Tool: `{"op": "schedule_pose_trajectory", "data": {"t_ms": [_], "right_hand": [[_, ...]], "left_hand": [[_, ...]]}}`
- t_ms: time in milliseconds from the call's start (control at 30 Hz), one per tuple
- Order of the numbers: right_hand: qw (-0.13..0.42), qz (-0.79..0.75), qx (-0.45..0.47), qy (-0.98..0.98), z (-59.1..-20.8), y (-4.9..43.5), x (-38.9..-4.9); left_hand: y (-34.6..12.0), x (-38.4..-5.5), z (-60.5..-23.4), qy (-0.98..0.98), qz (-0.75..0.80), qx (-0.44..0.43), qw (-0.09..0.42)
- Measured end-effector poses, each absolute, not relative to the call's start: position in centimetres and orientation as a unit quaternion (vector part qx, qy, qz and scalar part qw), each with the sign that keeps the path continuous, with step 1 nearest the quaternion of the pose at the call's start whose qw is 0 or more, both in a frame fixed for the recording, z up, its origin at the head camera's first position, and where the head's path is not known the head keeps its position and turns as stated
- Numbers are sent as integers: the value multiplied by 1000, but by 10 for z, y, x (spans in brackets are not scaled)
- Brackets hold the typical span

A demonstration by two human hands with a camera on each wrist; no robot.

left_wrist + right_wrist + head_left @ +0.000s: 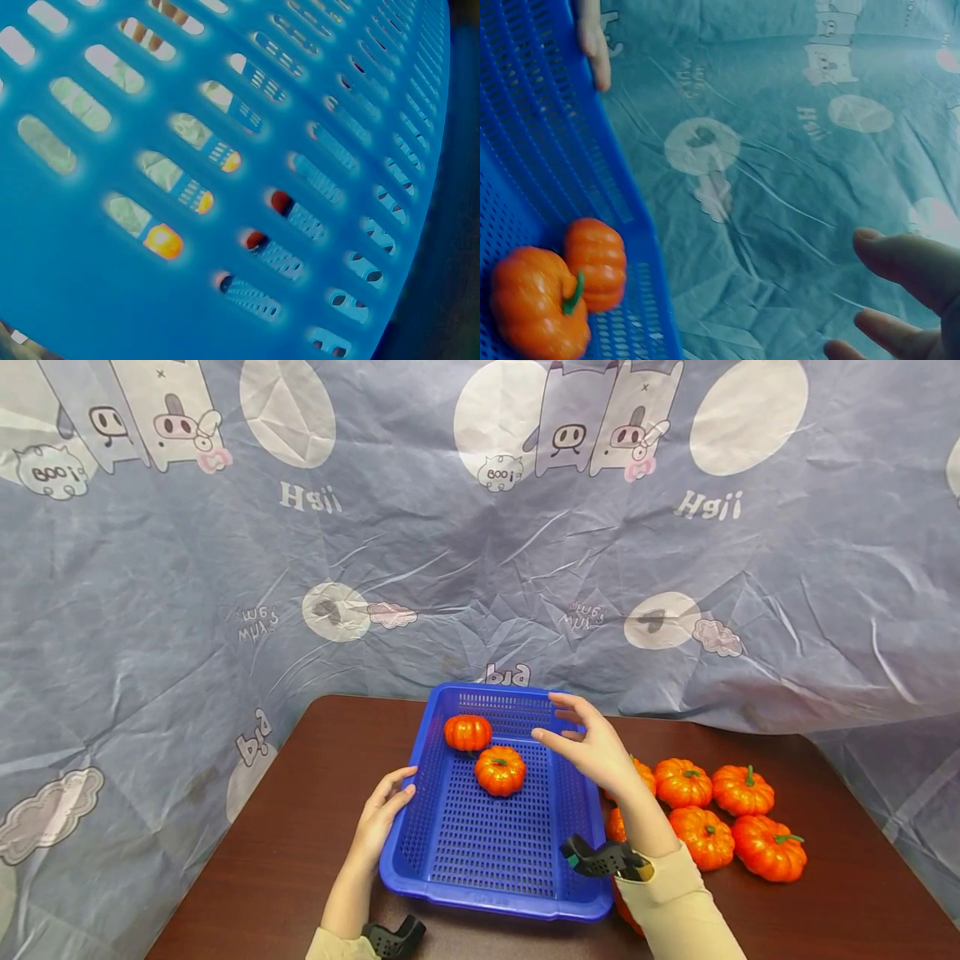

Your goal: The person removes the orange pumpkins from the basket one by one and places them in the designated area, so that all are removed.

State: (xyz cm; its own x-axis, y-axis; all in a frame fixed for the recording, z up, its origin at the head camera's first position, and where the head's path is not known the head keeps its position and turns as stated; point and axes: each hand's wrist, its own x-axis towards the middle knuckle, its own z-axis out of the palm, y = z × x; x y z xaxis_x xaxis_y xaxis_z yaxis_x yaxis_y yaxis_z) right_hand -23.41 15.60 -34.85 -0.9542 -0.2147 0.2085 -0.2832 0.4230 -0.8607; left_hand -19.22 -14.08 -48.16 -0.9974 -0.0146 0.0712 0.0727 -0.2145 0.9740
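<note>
A blue plastic basket (498, 852) with slotted walls holds two small orange pumpkins: one (468, 732) lies on its side near the back left, the other (500, 771) sits beside it, stem up. My left hand (378, 818) touches the basket's left rim from outside, its fingers fairly straight. In the left wrist view, the slotted basket wall (90, 285) fills the picture. Over the basket's right side hovers my right hand (596, 747), thumb and fingers spread, holding nothing. In the right wrist view, its thumb and fingertips (900, 262) are apart from both pumpkins (536, 304).
Several more orange pumpkins (701, 837) lie on the brown table (277, 827) to the right of the basket, some partly hidden behind my right forearm. A grey-blue printed cloth (450, 560) hangs behind the table and along its sides.
</note>
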Motion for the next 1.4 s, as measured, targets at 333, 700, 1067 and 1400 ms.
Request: {"op": "schedule_pose_trajectory", "data": {"t_ms": [333,700,1067,1400], "right_hand": [[38,566,90,-818,-366,125,-255],[62,575,56,-814,-398,102,-267],[61,533,25,-844,-419,86,-272],[22,487,-9,-873,-433,77,-273]], "left_hand": [[-140,-191,-483,-617,-786,-30,20],[-138,-190,-481,-627,-778,-32,19],[-140,-191,-479,-633,-774,-27,22],[-141,-191,-479,-637,-770,-16,20]]}}
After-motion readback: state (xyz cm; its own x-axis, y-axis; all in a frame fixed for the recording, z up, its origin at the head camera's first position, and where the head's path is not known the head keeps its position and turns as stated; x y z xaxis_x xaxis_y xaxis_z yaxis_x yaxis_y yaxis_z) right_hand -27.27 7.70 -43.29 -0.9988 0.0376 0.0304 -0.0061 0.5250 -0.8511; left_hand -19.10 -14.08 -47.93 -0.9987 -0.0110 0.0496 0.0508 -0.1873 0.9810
